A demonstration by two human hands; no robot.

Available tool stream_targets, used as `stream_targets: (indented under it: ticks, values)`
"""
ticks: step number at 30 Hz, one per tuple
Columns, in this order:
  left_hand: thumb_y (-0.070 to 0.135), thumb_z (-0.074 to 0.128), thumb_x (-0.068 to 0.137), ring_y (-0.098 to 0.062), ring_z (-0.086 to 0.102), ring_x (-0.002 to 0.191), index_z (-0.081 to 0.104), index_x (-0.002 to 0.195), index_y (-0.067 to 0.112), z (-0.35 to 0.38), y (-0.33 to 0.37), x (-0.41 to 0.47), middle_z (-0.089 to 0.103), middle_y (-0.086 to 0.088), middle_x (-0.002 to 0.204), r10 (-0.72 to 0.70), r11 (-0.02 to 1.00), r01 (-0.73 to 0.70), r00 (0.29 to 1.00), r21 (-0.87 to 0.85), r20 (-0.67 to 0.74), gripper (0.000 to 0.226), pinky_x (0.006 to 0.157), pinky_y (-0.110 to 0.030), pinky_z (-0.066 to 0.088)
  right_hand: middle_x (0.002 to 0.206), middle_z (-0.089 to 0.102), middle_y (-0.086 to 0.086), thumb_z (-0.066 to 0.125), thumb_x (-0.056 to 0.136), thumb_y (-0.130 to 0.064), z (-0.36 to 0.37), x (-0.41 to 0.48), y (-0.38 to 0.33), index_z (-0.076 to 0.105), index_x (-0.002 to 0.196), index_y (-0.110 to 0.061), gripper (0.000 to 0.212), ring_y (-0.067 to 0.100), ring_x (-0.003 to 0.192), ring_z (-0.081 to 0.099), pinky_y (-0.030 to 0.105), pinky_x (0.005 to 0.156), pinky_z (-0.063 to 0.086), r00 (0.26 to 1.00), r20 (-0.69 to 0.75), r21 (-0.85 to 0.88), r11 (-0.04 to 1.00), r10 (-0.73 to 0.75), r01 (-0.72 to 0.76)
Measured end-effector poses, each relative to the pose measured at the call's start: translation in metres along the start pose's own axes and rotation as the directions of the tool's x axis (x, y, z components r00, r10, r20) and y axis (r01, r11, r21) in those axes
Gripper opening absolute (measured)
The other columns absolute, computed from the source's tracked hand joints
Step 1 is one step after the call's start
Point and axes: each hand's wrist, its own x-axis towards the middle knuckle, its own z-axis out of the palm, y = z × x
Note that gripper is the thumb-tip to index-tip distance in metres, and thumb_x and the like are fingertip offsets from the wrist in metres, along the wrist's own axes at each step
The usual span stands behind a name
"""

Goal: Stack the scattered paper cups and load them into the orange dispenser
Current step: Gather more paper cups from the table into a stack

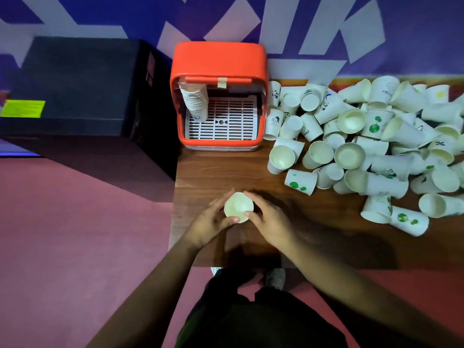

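Near the counter's (216, 172) front-left edge, the left hand (212, 223) and right hand (270, 222) hold an upright paper cup (238, 206) mouth up. Their fingers (253, 200) curl round its sides, probably to steady it for nesting. From above I cannot tell whether it is one cup or a short stack. The orange dispenser (218, 61) sits at the back-left corner with a stack (194, 101) in its left side and room beside it. The scattered cups (376, 136) heap across the right half.

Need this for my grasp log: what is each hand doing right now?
Left hand: holds the paper cup, fingers curled round it.
Right hand: holds the same paper cup.
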Motion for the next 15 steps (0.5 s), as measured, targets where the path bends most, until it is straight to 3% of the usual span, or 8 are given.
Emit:
stream_targets:
  ticks: [4, 10, 12, 15]
  values:
    - [0.035, 0.079, 0.083, -0.005, 0.044, 0.139, 0.038, 0.140, 0.051, -0.006, -0.004, 0.007, 0.046, 0.017, 0.146, 0.013, 1.000, -0.013, 1.000, 0.021, 0.029, 0.071, 0.120, -0.036, 0.035, 0.138, 0.058, -0.007, 0.064, 0.092, -0.031, 0.004, 0.000, 0.000, 0.051, 0.140, -0.029, 0.050, 0.014, 0.125, 0.055, 0.026, 0.102, 0.045, 0.999, -0.049, 0.019, 1.000, 0.007, -0.006]
    - [0.045, 0.078, 0.084, -0.004, 0.044, 0.136, 0.039, 0.147, 0.040, -0.017, -0.009, 0.013, 0.045, 0.019, 0.143, 0.058, 0.991, -0.070, 0.993, 0.117, 0.102, 0.075, 0.118, -0.031, 0.035, 0.133, 0.060, -0.006, 0.067, 0.090, -0.031, 0.001, -0.005, 0.004, 0.057, 0.134, -0.025, 0.046, 0.006, 0.121, 0.055, 0.023, 0.102, 0.043, 0.985, -0.060, 0.195, 0.970, 0.160, -0.146]
    - [0.051, 0.074, 0.084, -0.007, 0.048, 0.132, 0.039, 0.148, 0.037, -0.019, -0.002, 0.016, 0.045, 0.019, 0.136, 0.042, 0.991, -0.050, 0.997, 0.126, 0.071, 0.074, 0.113, -0.031, 0.040, 0.127, 0.062, -0.002, 0.067, 0.091, -0.028, -0.007, -0.011, 0.013, 0.059, 0.130, -0.020, 0.040, 0.008, 0.115, 0.057, 0.024, 0.100, 0.044, 0.961, -0.150, 0.227, 0.954, 0.233, -0.196]
    - [0.063, 0.065, 0.082, -0.012, 0.052, 0.125, 0.043, 0.144, 0.033, -0.020, 0.018, 0.034, 0.040, 0.017, 0.124, 0.063, 0.986, -0.064, 0.998, 0.153, 0.007, 0.072, 0.109, -0.041, 0.046, 0.117, 0.062, 0.004, 0.067, 0.090, -0.025, -0.030, -0.014, 0.036, 0.063, 0.119, -0.012, 0.033, 0.018, 0.107, 0.060, 0.039, 0.095, 0.051, 0.881, -0.349, 0.229, 0.941, 0.320, -0.250]
